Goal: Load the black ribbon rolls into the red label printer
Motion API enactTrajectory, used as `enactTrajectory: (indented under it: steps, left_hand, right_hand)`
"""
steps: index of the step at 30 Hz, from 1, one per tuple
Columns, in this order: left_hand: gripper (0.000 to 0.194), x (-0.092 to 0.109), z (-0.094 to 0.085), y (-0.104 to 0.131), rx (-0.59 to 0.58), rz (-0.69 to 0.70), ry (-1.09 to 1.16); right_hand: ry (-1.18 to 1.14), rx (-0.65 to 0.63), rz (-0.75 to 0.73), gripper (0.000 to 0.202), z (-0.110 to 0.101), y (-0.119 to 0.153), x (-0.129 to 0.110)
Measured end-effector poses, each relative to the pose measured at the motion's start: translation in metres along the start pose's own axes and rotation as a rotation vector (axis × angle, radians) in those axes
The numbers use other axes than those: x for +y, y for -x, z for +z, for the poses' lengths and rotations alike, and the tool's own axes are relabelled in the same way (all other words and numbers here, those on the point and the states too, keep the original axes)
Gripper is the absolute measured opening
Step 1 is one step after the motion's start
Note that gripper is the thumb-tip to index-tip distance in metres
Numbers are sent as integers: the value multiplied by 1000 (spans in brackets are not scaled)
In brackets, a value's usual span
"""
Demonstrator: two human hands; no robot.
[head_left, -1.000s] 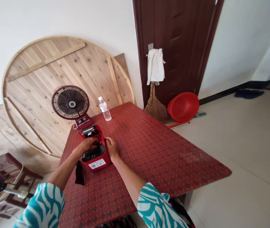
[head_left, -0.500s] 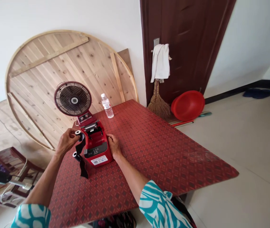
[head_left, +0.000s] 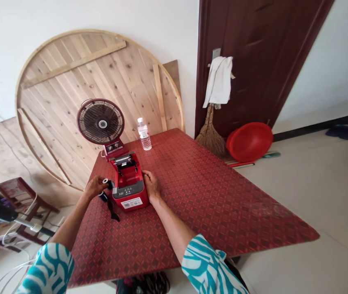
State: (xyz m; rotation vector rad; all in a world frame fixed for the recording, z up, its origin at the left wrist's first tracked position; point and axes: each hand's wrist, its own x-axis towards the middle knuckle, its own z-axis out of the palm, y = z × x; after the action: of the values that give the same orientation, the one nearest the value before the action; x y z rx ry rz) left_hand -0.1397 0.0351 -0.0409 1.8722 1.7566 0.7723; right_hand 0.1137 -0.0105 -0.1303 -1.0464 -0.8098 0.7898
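A red and black label printer (head_left: 128, 189) stands on the patterned table with its lid raised and its bay showing. To its left, my left hand (head_left: 95, 187) pinches a roll of black printer ribbon (head_left: 110, 184) by its white-cored end, low beside the printer. The ribbon's second roll (head_left: 102, 197) is just below, and a loose black tail hangs from it onto the table. My right hand (head_left: 151, 185) grips the printer's right side. Its fingertips are partly hidden against the casing.
Behind the printer stands a dark red fan (head_left: 101, 122). A water bottle (head_left: 144, 134) is on the table (head_left: 210, 196) to the fan's right. A round wooden tabletop (head_left: 70, 81) leans on the wall. A broom (head_left: 210, 132) and red basin (head_left: 250, 142) are by the door.
My left hand has lowered the ribbon beside the printer, and its two rolls are closer together. My right hand stays on the printer's side. The view has shifted slightly.
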Motion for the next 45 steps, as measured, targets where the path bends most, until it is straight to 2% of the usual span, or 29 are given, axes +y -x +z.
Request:
enactTrajectory:
  steps: [3, 7, 11, 15, 18, 21, 25, 29, 31, 34, 39, 42, 45]
  left_hand:
    - [59, -12, -8, 19, 26, -16, 299]
    - [68, -35, -10, 54, 51, -6, 557]
    - [69, -44, 5, 72, -11, 24, 476]
    - [65, -37, 13, 75, 32, 38, 392]
    - [69, -24, 5, 75, 83, 81, 492]
    - [71, 5, -10, 70, 81, 198, 493]
    - [59, 58, -15, 53, 18, 440, 188]
    - [42, 91, 2, 35, -96, 568, -98]
    - [35, 98, 12, 28, -168, 563, -239]
    - [37, 106, 24, 21, -273, 543, -416]
    - [37, 119, 39, 9, -519, 483, -633]
    - [35, 122, 43, 3, -591, 446, -645]
    - [28, 117, 39, 6, -551, 476, -472]
  right_hand:
    - [-8, -1, 7, 30, 1, 0, -1]
    - [-33, -13, 17, 31, 1, 0, -1]
    - [-56, -23, 32, 32, 1, 0, 2]
    - [-50, -20, 42, 31, 0, 0, 2]
    - [-30, -16, 28, 30, -1, -1, 2]
    - [-19, -14, 29, 30, -1, -1, 3]
    - [-44, -9, 32, 31, 1, -1, 6]
    - [-55, -13, 31, 30, 2, -1, 6]
    - [-50, -16, 23, 30, 3, -1, 6]
    - [-33, -20, 12, 30, 3, -1, 3]
    - [-11, -4, 16, 29, 3, 1, -2]
    - [-7, -4, 16, 29, 4, 2, -5]
    - [-7, 3, 11, 28, 4, 2, -6]
